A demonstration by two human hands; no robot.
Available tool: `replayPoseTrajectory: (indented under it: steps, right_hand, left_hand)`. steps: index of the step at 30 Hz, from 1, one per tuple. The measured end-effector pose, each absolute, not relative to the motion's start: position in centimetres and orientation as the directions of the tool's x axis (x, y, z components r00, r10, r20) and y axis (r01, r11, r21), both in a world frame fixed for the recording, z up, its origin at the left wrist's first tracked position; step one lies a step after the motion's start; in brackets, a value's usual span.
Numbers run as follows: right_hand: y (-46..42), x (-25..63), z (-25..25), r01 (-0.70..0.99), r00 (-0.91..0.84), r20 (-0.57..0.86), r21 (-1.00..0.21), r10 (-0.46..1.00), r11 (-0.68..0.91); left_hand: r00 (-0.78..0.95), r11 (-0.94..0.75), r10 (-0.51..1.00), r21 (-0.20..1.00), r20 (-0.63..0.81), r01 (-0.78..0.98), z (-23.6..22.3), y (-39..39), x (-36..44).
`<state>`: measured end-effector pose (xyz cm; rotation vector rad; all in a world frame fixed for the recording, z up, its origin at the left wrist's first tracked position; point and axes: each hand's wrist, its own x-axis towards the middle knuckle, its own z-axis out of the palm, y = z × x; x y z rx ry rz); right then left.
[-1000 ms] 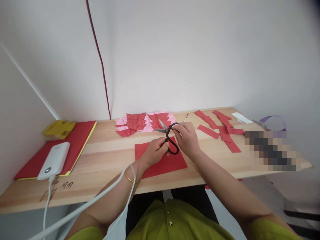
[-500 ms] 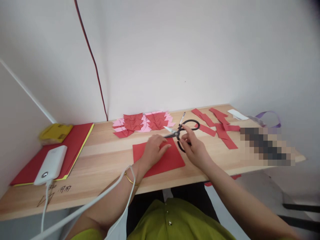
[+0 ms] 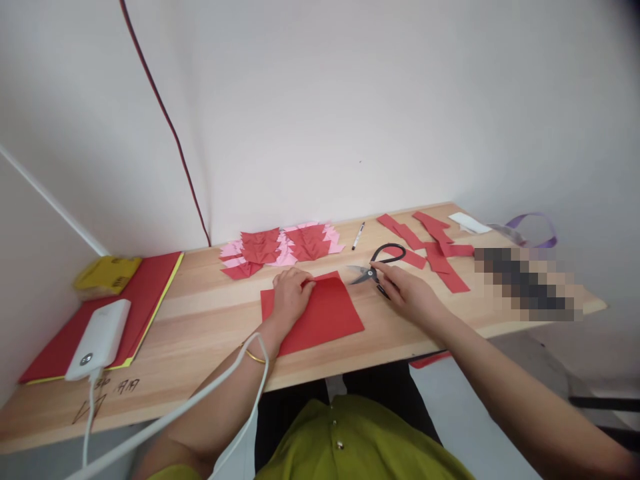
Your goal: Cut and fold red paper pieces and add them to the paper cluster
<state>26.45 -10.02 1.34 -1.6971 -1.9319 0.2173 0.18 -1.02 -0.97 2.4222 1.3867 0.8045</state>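
Observation:
A red sheet of paper (image 3: 325, 317) lies near the table's front edge. My left hand (image 3: 291, 293) rests on its upper left part, fingers curled and thumb against them, closed at the sheet's far edge. My right hand (image 3: 410, 293) grips the black-handled scissors (image 3: 370, 273) by the handles, just to the right of the sheet. Their blades stand apart and point left, with no paper between them. Beyond my left hand sit folded red and pink paper pieces (image 3: 263, 245) in rows.
Several red paper strips (image 3: 445, 263) lie at the right, by a pen (image 3: 359, 236), a white piece (image 3: 470, 223) and a purple band (image 3: 547, 230). At the left, a white power bank (image 3: 100, 337) and a yellow packet (image 3: 107, 277) rest on red sheets (image 3: 145, 287). A white cable (image 3: 190, 400) crosses my left forearm.
My right hand has drawn the scissors rightward, away from the sheet and my left hand. The left hand's thumb and fingers have closed together at the paper's far edge.

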Motion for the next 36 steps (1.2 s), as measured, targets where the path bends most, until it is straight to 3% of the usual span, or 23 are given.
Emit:
replayPoseTrajectory:
  steps: [4, 10, 23, 28, 32, 36]
  right_hand:
    - [-10.0, 27.3, 1.5, 0.835, -0.127, 0.27, -0.49, 0.954, 0.25]
    - [-10.3, 28.2, 1.9, 0.803, -0.237, 0.19, -0.513, 0.953, 0.303]
    - [-11.4, 28.3, 2.4, 0.73, -0.438, 0.076, -0.551, 0.896, 0.404]
    - [-13.8, 28.3, 2.3, 0.752, -0.447, 0.084, -0.505, 0.89, 0.425]
    - [-14.7, 28.0, 1.8, 0.743, -0.461, 0.135, -0.482, 0.877, 0.465]
    - [-15.0, 27.5, 1.3, 0.74, -0.465, 0.151, -0.474, 0.872, 0.477]
  left_hand:
    - [0.422, -0.583, 0.811, 0.502, 0.405, 0.638, -0.6, -0.9, 0.2]
    - [0.436, -0.571, 0.82, 0.561, 0.369, 0.599, -0.4, -1.0, 0.4]
    - [0.424, -0.562, 0.827, 0.554, 0.369, 0.614, -0.9, -0.8, 0.2]
    - [0.589, -0.749, 0.663, 0.427, 0.462, 0.507, -0.3, -1.0, 0.4]
    - [0.807, -0.833, 0.502, 0.422, 0.31, 0.357, 0.3, -1.3, 0.9]
    - [0.838, -0.833, 0.487, 0.42, 0.245, 0.361, 0.1, -1.4, 0.9]
